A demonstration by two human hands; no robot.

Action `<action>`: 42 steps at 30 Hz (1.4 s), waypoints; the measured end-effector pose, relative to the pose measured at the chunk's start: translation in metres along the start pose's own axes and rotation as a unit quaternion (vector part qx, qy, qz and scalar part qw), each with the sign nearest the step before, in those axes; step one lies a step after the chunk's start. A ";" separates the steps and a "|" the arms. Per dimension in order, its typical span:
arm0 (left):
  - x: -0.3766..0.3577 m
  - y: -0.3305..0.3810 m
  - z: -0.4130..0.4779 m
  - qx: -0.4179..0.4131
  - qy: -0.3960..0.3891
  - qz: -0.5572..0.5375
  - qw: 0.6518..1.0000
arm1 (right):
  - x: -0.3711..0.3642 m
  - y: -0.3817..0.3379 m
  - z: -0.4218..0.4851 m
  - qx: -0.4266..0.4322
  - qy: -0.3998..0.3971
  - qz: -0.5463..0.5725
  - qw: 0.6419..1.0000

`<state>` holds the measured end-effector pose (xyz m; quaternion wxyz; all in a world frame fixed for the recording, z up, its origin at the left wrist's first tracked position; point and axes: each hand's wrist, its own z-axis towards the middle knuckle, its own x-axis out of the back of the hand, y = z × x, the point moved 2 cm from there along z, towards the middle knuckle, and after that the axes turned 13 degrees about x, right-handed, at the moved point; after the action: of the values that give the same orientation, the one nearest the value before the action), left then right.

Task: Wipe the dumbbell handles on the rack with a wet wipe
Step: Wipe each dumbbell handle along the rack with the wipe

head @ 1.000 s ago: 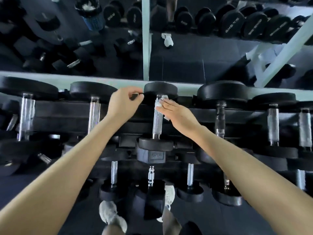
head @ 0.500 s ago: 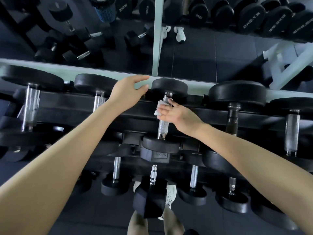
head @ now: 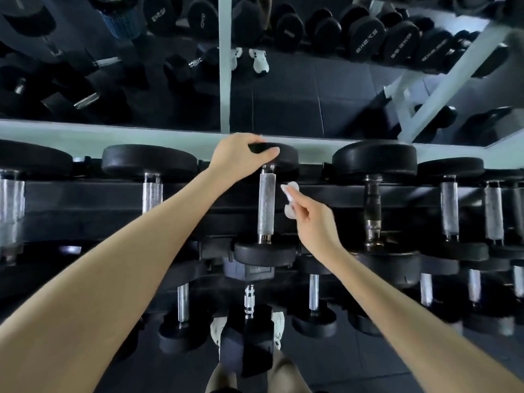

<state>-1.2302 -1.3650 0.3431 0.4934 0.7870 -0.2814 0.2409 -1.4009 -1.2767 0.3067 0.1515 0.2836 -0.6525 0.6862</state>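
- Our left hand [head: 236,157] grips the far head of the middle dumbbell [head: 266,252] on the rack's [head: 85,194] top tier.
- Our right hand [head: 313,222] pinches the wet wipe [head: 289,194], just beside the knurled handle [head: 266,207], not touching.

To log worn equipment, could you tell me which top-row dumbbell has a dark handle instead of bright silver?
The dark-handled dumbbell, next right of the knurled dumbbell whose head the left hand grips; the other handles shine silver.
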 end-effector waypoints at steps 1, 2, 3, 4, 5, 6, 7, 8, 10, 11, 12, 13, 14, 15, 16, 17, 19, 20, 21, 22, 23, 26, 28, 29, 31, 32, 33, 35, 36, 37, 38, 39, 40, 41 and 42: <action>-0.002 0.002 0.004 0.003 0.006 0.006 1.000 | -0.010 -0.002 0.010 -0.006 0.009 0.005 1.000; -0.004 0.003 0.007 0.002 0.014 0.017 1.000 | -0.021 -0.004 0.020 -0.012 0.016 0.003 1.000; -0.004 0.005 0.010 -0.002 0.023 0.030 0.999 | -0.031 -0.004 0.026 -0.018 0.021 -0.002 1.000; -0.005 0.006 0.013 -0.006 0.031 0.039 0.999 | -0.039 -0.003 0.027 -0.025 0.022 -0.005 0.999; -0.004 0.007 0.015 -0.008 0.034 0.041 0.999 | -0.043 -0.001 0.022 -0.027 0.017 -0.008 0.999; -0.003 0.008 0.017 -0.005 0.034 0.037 0.999 | -0.044 0.002 0.014 -0.025 0.006 -0.010 1.000; -0.002 0.007 0.018 0.002 0.032 0.030 0.999 | -0.043 0.006 0.004 -0.021 -0.013 -0.014 1.000; -0.001 0.006 0.019 0.009 0.031 0.023 0.999 | -0.041 0.008 -0.006 -0.021 -0.034 -0.016 0.999; -0.001 0.004 0.020 0.021 0.027 0.008 0.999 | -0.036 0.009 -0.005 -0.029 -0.031 -0.006 0.999; -0.001 0.002 0.020 0.026 0.026 0.000 0.999 | -0.036 0.008 0.006 -0.040 -0.004 0.008 0.999; -0.001 0.002 0.020 0.032 0.026 -0.008 0.999 | -0.036 0.007 0.021 -0.055 0.024 0.023 0.998; -0.001 0.001 0.020 0.039 0.027 -0.015 0.999 | -0.037 0.004 0.033 -0.067 0.044 0.038 0.996; -0.001 0.000 0.020 0.044 0.027 -0.021 0.998 | -0.040 0.001 0.037 -0.072 0.051 0.047 0.995; 0.000 0.001 0.019 0.048 0.027 -0.024 0.998 | -0.043 -0.001 0.034 -0.072 0.045 0.048 0.995; 0.000 0.001 0.019 0.052 0.026 -0.025 0.998 | -0.044 -0.001 0.025 -0.062 0.029 0.041 0.997; 0.000 0.001 0.018 0.055 0.027 -0.025 0.998 | -0.044 0.002 0.011 -0.048 0.004 0.030 0.998; -0.001 0.001 0.018 0.063 0.026 -0.023 0.997 | -0.039 0.004 -0.010 -0.044 -0.040 0.027 0.998; -0.001 0.001 0.018 0.068 0.024 -0.023 0.997 | -0.036 0.006 -0.005 -0.046 -0.033 0.033 0.998; -0.001 0.001 0.019 0.071 0.020 -0.024 0.997 | -0.033 0.007 0.008 -0.052 -0.010 0.040 0.998; -0.001 0.001 0.019 0.073 0.018 -0.026 0.997 | -0.031 0.009 0.024 -0.061 0.017 0.045 0.997; 0.000 0.002 0.020 0.073 0.018 -0.029 0.997 | -0.031 0.006 0.037 -0.073 0.037 0.054 0.995; 0.001 0.000 0.020 0.083 0.012 -0.040 0.996 | -0.038 0.001 0.029 -0.075 0.022 0.070 0.994; 0.002 -0.003 0.020 0.092 0.003 -0.050 0.995 | -0.036 0.003 0.003 -0.058 -0.059 0.064 0.995; 0.002 -0.004 0.019 0.093 -0.002 -0.054 0.994 | -0.031 0.004 -0.005 -0.054 -0.095 0.047 0.993; 0.002 -0.005 0.020 0.093 -0.010 -0.057 0.994 | -0.018 0.010 0.000 -0.051 -0.087 0.019 0.995; 0.003 -0.005 0.020 0.093 -0.011 -0.058 0.994 | -0.013 0.015 0.008 -0.072 -0.053 0.030 0.995; 0.004 -0.005 0.021 0.091 -0.011 -0.057 0.994 | -0.008 0.019 0.017 -0.109 -0.017 0.061 0.992; 0.004 -0.005 0.022 0.092 -0.016 -0.062 0.994 | -0.008 0.029 0.035 -0.181 0.032 0.155 0.971; 0.004 -0.006 0.022 0.093 -0.020 -0.065 0.993 | -0.013 0.032 0.043 -0.202 0.029 0.202 0.958; 0.004 -0.006 0.023 0.093 -0.021 -0.068 0.993 | -0.020 0.033 0.052 -0.210 0.015 0.243 0.947; 0.004 -0.007 0.023 0.095 -0.021 -0.071 0.993 | -0.026 0.031 0.059 -0.206 -0.001 0.266 0.942; 0.004 -0.008 0.024 0.098 -0.019 -0.076 0.992 | -0.032 0.030 0.064 -0.201 -0.011 0.284 0.938; 0.004 -0.010 0.024 0.102 -0.019 -0.083 0.991 | -0.037 0.030 0.065 -0.202 -0.012 0.287 0.936; 0.003 -0.011 0.025 0.106 -0.021 -0.092 0.990 | -0.041 0.032 0.062 -0.212 -0.012 0.288 0.934; 0.003 -0.013 0.025 0.109 -0.023 -0.102 0.989 | -0.042 0.035 0.055 -0.209 -0.021 0.266 0.941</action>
<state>-1.2162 -1.3835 0.3268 0.4204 0.8658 -0.1831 0.2004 -1.3774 -1.3275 0.2526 0.0052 0.0762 -0.8360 0.5434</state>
